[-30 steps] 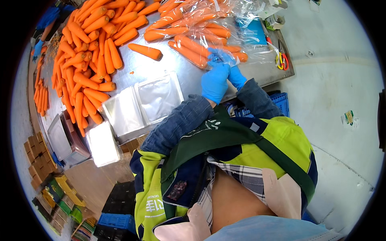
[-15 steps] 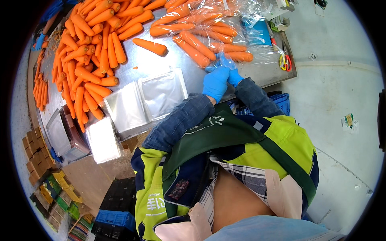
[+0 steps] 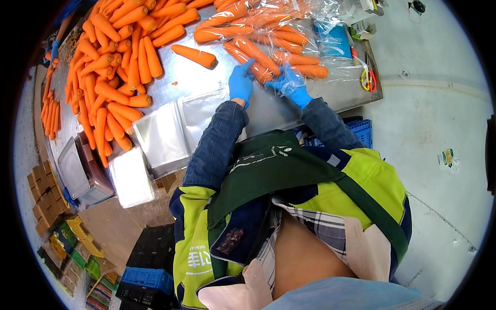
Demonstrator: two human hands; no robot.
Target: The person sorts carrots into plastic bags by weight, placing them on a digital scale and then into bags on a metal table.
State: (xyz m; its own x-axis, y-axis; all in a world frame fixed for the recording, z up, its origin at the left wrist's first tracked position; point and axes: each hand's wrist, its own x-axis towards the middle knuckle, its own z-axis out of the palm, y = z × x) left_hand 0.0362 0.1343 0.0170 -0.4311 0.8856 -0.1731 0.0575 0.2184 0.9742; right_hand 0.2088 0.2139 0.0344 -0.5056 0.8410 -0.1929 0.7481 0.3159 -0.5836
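- The left hand [image 3: 241,82], in a blue glove, lies with fingers spread and pointing up, its fingertips touching a bagged orange carrot [image 3: 257,55]; it grips nothing that I can see.
- The right hand [image 3: 292,85], also blue-gloved, is curled on the clear plastic bag of carrots [image 3: 289,49], pinching the film at its near edge.
- That bag lies on the steel table [image 3: 206,82], just beyond both hands.
- A single loose carrot [image 3: 195,55] lies left of the hands.
- A big heap of loose carrots [image 3: 111,67] covers the table's left side.
- Flat empty clear bags [image 3: 163,135] sit by the left forearm.
- Red-handled scissors [image 3: 368,77] lie at the right.
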